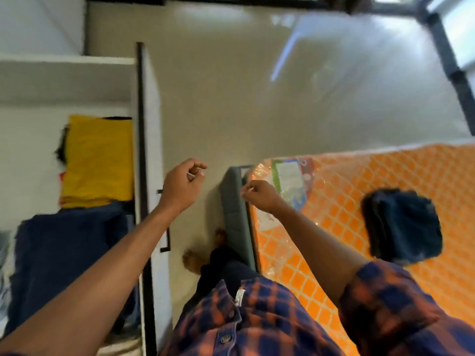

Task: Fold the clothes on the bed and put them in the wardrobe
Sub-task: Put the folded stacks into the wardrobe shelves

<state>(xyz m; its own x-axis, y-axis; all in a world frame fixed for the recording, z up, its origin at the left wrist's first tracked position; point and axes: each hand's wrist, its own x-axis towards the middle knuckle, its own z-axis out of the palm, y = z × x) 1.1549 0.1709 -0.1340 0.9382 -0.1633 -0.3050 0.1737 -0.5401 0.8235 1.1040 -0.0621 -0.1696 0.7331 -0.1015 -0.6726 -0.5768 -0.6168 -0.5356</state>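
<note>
Person stands between wardrobe (64, 80) and bed (341, 191).

- Left hand (183, 186): fingers loosely curled, in the air just past the edge of the door (151, 119); appears to hold nothing.
- Right hand (261, 197): loosely curled, over the near corner of the bed, touching nothing.
- Dark garment (403, 224): lies folded into a compact block on the plastic-wrapped orange mattress, well apart from both hands. Judgement: folded, ready to carry across.
- Yellow cloth (99, 160) and blue cloth (69, 253): stacked flat in the wardrobe, door open. Judgement: already stowed; door left open for the next piece.
</note>
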